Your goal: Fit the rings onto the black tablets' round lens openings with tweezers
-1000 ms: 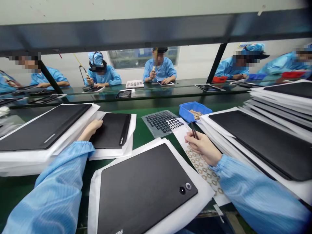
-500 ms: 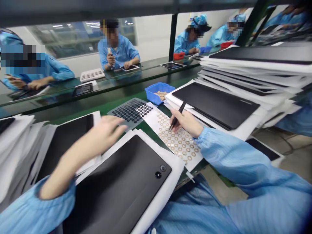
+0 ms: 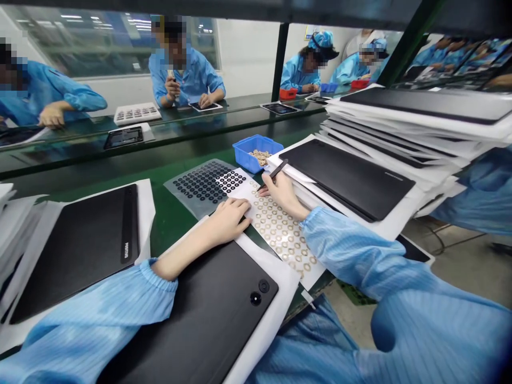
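Note:
My right hand point(image 3: 280, 193) pinches black tweezers point(image 3: 277, 169), their tip low over the upper part of a white sheet of tan ring stickers point(image 3: 285, 234). My left hand point(image 3: 229, 220) lies palm down with fingers out, across the top edge of a black tablet back cover point(image 3: 188, 314); its fingertips reach the left border of the ring sheet. Two round camera openings show at the cover's right corner, and white paper lies beneath it. Beyond my left hand is a translucent sheet of black rings point(image 3: 194, 184).
A blue bin point(image 3: 245, 154) of small tan pieces stands behind the sheets. To the right rises a tall stack of covers and paper point(image 3: 400, 133). Another black cover point(image 3: 84, 240) lies left beside more stacked paper. Co-workers point(image 3: 188, 74) sit across the green bench.
My left hand has moved right and come down to the ring sheet's edge. My right hand, holding the tweezers, has shifted up the sheet and left. The whole view has turned slightly.

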